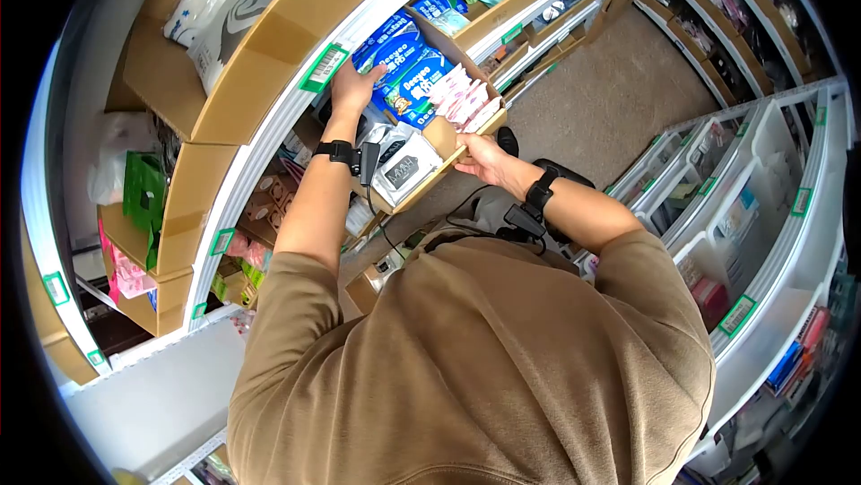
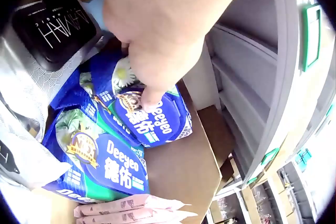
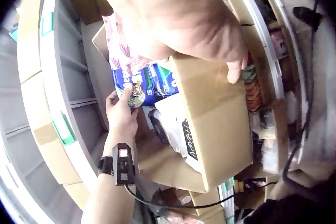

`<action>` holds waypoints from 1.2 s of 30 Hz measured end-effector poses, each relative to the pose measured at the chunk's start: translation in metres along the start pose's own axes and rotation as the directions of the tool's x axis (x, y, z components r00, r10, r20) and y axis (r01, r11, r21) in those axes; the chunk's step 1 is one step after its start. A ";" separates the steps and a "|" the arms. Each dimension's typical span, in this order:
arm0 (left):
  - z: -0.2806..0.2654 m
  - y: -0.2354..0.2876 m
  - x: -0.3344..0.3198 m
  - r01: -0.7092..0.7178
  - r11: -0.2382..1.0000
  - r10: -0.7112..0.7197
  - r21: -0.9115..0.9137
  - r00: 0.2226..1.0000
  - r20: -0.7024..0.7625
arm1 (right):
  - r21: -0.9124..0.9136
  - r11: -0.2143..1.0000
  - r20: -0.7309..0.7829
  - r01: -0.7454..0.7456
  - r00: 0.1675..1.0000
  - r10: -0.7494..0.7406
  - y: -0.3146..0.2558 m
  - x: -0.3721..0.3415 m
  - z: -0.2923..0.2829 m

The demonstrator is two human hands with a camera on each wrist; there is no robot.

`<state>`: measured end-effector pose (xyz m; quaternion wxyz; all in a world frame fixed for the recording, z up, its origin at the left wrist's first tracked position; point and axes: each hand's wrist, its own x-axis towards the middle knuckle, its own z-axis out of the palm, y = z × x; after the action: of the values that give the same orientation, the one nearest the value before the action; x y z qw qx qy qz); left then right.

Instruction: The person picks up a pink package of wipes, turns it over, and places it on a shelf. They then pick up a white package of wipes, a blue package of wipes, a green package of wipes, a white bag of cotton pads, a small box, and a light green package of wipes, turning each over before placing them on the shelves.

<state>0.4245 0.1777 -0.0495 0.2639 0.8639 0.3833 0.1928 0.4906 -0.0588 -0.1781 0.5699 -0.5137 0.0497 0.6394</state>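
Carton [image 3: 220, 119] at upper centre of the head view, front end jutting toward me past the shelf rail [image 1: 269, 149], as far as I can tell; level or tipped, unclear. My right hand [image 1: 484, 160] grips its front wall over the top edge, one fingertip showing outside in the right wrist view. Likely there to steady the carton while the other hand works inside. My left hand [image 1: 356, 90] pinches one blue Deeyeo packet [image 2: 152, 116], thumb on its printed face; fingertips behind are partly hidden. Grip near the packet's end probably because neighbours crowd it. A second blue pack [image 2: 102, 155] lies lower in the left wrist view. Pink packets [image 1: 464, 99] stand in a row at the carton's right side, silver-white packs [image 1: 405, 165] at the front; looks like sorting by kind, rows propping each other.

Edges: carton's top rim at right in the left wrist view, bare cardboard just beside the blue packs, so some finger room there. Silver-white side looks tight. Floor [image 1: 574, 64] at upper right of the head view gives open space. Cable [image 1: 381, 216] hangs by the front corner, could snag.
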 end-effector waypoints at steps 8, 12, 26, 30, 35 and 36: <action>-0.001 -0.014 -0.008 0.006 0.999 -0.002 0.044 0.997 -0.074 | -0.012 1.000 -0.017 -0.027 0.999 0.027 -0.004 -0.002 0.002; -0.004 -0.013 -0.010 0.056 0.998 -0.057 -0.030 0.997 -0.060 | -0.021 1.000 -0.026 -0.016 1.000 0.016 -0.008 -0.012 0.004; -0.017 -0.060 0.019 0.264 0.884 -0.255 -0.385 0.964 0.076 | -0.034 0.999 -0.060 -0.005 0.998 0.003 -0.005 -0.004 0.004; -0.017 -0.038 0.010 0.330 0.790 -0.346 -0.516 0.936 0.070 | -0.043 0.999 -0.027 -0.017 1.000 0.016 -0.005 -0.004 0.001; 0.011 -0.080 0.030 0.465 0.691 -0.515 -0.553 0.854 0.074 | -0.031 0.999 -0.036 -0.016 0.999 0.014 -0.005 0.001 0.000; 0.013 -0.081 0.030 0.461 0.721 -0.527 -0.517 0.850 0.024 | -0.033 0.999 -0.022 -0.013 1.000 0.012 -0.006 -0.002 0.002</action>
<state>0.4046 0.2424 -0.1049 0.4976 0.6161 0.5514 0.2623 0.4941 -0.0570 -0.1726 0.5568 -0.5296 0.0486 0.6381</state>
